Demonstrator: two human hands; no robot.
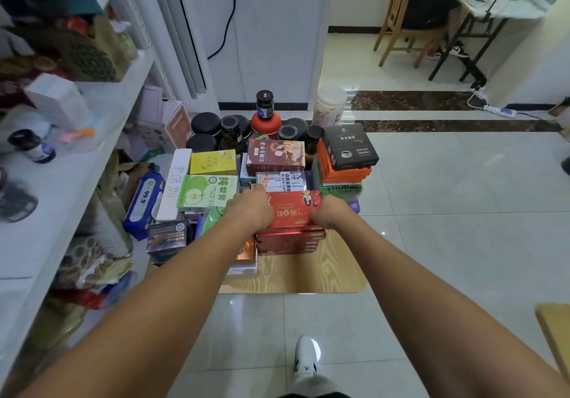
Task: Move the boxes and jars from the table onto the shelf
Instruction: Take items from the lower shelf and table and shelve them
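Observation:
A low wooden table (308, 271) is crowded with boxes and dark-lidded jars (205, 123). On a stack of red boxes near the front lies a flat red box (293, 209). My left hand (251, 209) grips its left end and my right hand (330, 212) grips its right end. Behind it lie a black coffee box (282, 181), a brown-red tea box (275, 156), a green apple box (207, 194) and a yellow box (212, 162). A black box (350, 146) tops an orange stack at the right. The white shelf (77, 163) runs along the left.
The shelf holds a white box (58, 99), a small dark jar (32, 147) and several packages. Bags and a blue pack (145, 203) sit between shelf and table. A person sits on a wooden chair (401, 21) at the far right. My shoe (305, 356) is on the tiled floor.

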